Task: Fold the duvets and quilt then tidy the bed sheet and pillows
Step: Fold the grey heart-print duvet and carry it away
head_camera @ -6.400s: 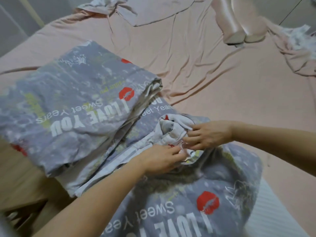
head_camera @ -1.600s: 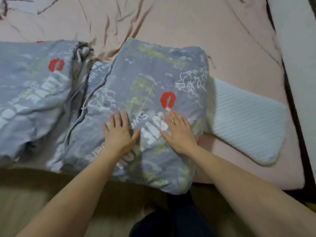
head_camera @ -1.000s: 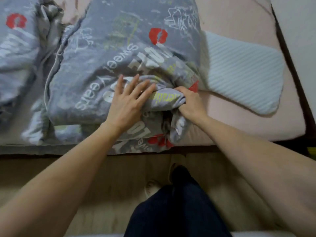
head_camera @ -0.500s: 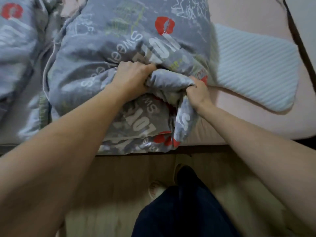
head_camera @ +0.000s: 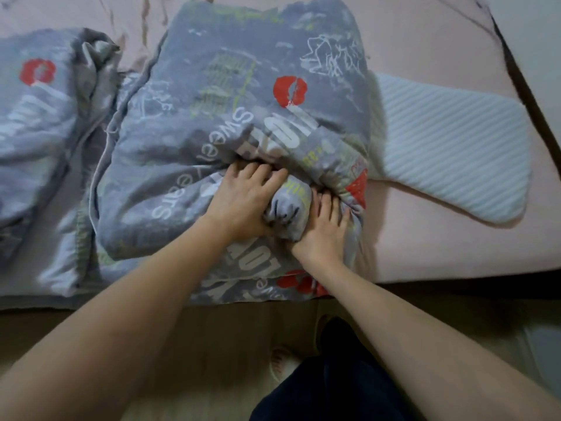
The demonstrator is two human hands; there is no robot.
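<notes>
A folded grey duvet [head_camera: 243, 86] printed with red lips and white lettering lies at the near edge of the bed on the pink bed sheet [head_camera: 440, 247]. My left hand [head_camera: 243, 202] presses with straight, spread fingers into a crease at its near right corner. My right hand [head_camera: 324, 229] lies next to it, its fingertips pushed into the same crease. A bunched lump of the duvet's fabric sits between the two hands. A second folded grey duvet [head_camera: 39, 117] lies to the left.
A white ribbed pillow [head_camera: 449, 147] lies right of the duvet, partly under it. The wooden floor [head_camera: 197, 344] runs along the bed's near edge, with my dark trouser leg [head_camera: 334, 390] and a slipper [head_camera: 282, 361]. A pale surface [head_camera: 540, 56] borders the bed's right.
Both hands went from lying flat on the duvet to gathering its near right corner. My left hand has opened from a grip and both now push the bunch into the fold.
</notes>
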